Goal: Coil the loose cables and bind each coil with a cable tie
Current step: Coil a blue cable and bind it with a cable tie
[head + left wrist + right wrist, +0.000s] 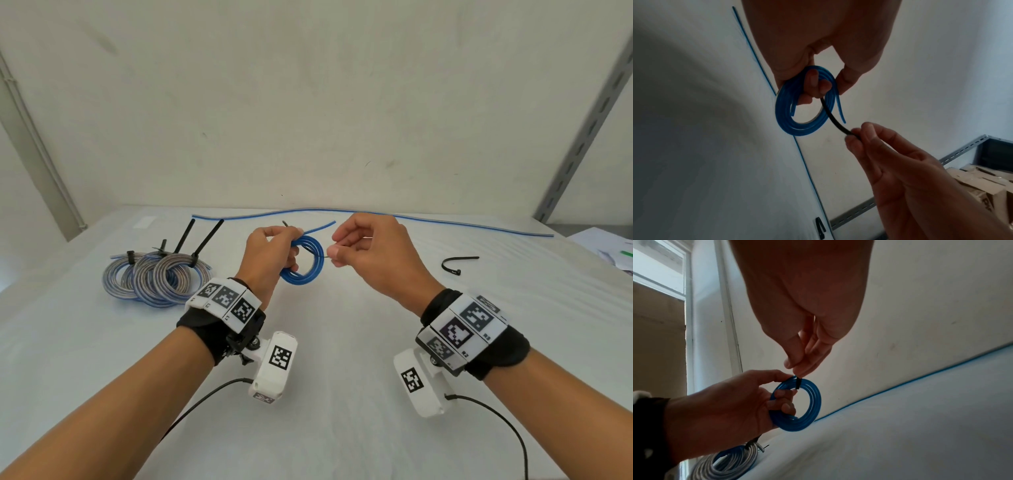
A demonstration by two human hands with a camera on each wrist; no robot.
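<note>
Both forearms are reaching forward over the white desk (342, 342), each wearing a black wrist strap with marker tiles and a white camera unit hanging below it. The left hand (270, 255) is holding the blue coil (305, 262) raised above the desk near its middle, palm turned inward; its fingers are curling through the coil's opening while the thumb is pressing on the upper turns, so this grip is closing around the coil. One loose cable end is sticking out up and to the right of the coil. The right hand (366, 250) is hovering just beside the coil, wrist slightly raised, thumb and forefinger pinching the free end of a black cable tie (835, 121); the remaining fingers are curling loosely. The tie is running from this pinch across the coil's turns to the left fingers. Three bound grey-blue coils (157, 279) are lying at the left of the desk, a straight blue cable (445, 221) along the far edge, and a spare black tie (457, 263) at the right.
</note>
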